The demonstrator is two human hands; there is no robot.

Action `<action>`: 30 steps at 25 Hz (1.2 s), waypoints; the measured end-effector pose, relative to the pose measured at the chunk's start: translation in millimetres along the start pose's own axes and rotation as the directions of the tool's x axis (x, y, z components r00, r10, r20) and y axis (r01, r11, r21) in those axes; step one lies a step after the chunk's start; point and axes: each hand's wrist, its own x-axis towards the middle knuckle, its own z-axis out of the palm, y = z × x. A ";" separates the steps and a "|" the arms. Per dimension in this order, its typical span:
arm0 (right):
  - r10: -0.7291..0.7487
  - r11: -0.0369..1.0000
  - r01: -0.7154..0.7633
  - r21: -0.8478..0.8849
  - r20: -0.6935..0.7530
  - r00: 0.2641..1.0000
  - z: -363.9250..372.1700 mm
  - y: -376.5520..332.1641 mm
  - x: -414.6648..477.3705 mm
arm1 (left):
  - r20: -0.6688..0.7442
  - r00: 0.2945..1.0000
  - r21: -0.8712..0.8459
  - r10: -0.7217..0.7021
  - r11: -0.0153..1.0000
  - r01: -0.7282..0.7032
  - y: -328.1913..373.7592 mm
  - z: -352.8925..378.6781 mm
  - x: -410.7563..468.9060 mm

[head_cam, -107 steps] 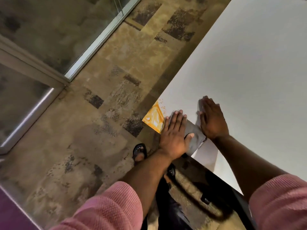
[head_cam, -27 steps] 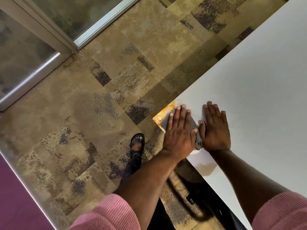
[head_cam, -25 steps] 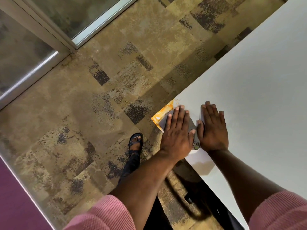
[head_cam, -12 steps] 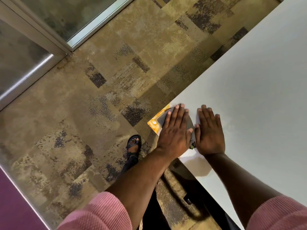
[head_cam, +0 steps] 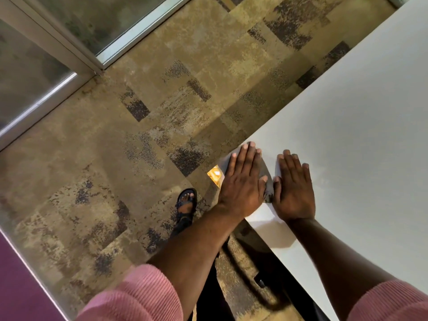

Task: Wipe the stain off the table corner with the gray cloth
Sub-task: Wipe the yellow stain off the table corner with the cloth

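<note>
Flat and unclenched, left hand point(head_cam: 243, 181) presses gray cloth point(head_cam: 266, 174); right hand point(head_cam: 294, 188) rests splayed on table point(head_cam: 359, 112).

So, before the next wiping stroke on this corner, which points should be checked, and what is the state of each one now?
1. Left hand lies flat on the gray cloth: ok.
2. Right hand lies flat on the white table beside the cloth, steadying: ok.
3. Cloth covers the whole stain: not ok, an orange patch shows at the very corner, left of the hand.
4. Cloth stays on the tabletop: ok, though its left edge is close to the table edge.
5. Table surface under the cloth is clean: cannot tell, it is hidden.
6. Foot in the sandal is clear of drips: cannot tell.
</note>
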 end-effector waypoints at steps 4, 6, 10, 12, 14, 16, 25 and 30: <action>-0.002 1.000 0.002 0.018 -0.033 0.999 -3.8 -3.3 1.3 | 0.069 0.997 -0.011 0.042 0.999 -0.042 1.6 3.1 -38.4; -0.012 0.999 0.013 0.032 -0.044 0.999 -4.7 -3.0 0.7 | 0.058 0.996 -0.003 0.065 0.998 -0.065 0.1 0.0 -24.8; -0.027 0.999 0.028 0.028 -0.055 0.998 -4.8 -2.6 0.7 | 0.036 0.997 0.006 0.069 0.998 -0.069 -5.9 -6.6 17.3; -0.029 0.999 0.030 0.014 -0.052 0.998 -4.9 -2.0 0.6 | -0.005 0.999 -0.005 0.047 0.999 -0.047 -8.2 -1.8 14.8; -0.019 1.000 0.020 0.006 -0.045 0.999 -4.5 -3.2 0.8 | -0.026 1.000 -0.024 0.008 1.000 -0.008 -11.3 4.5 -8.6; -0.009 1.000 0.010 0.006 -0.036 0.999 -6.3 -5.9 0.7 | -0.017 1.000 -0.011 0.005 1.000 -0.006 -16.3 10.2 -42.4; 0.184 0.983 -0.181 0.042 -0.066 0.981 6.7 -35.5 -0.7 | -0.001 0.999 -0.009 -0.033 0.999 0.033 -27.4 -6.8 -6.5; 0.177 0.984 -0.178 -0.005 -0.075 0.981 12.3 -36.0 -1.3 | 0.028 0.996 -0.051 -0.080 0.995 0.081 -22.8 8.5 -76.6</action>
